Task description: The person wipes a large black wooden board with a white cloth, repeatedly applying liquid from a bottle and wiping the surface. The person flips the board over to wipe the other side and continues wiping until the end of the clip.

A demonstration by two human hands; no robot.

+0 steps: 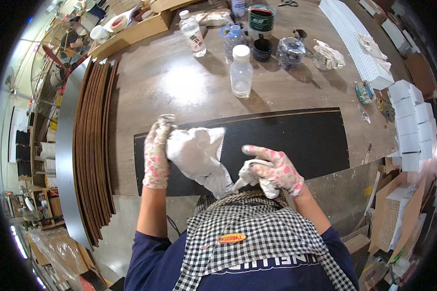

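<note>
My left hand (157, 156), in a floral cotton glove with grey-stained fingertips, grips one end of a white cloth (195, 149). The cloth spreads out in front of my apron and runs down towards my right hand (278, 169). That hand wears a matching glove and holds a bunched part of white cloth (253, 172), with the index finger pointing out; whether it is all one piece I cannot tell. Beneath both hands lies a long black board (291, 142) with a thin brown line along its far edge. The cloth hides part of it.
Brown-edged boards (94, 145) stand stacked at the left. Beyond the black board are a clear bottle (241, 76), a labelled bottle (193, 36), a green can (261, 20) and a black cup with a brush (262, 51). White perforated panels (357, 47) lie at the right.
</note>
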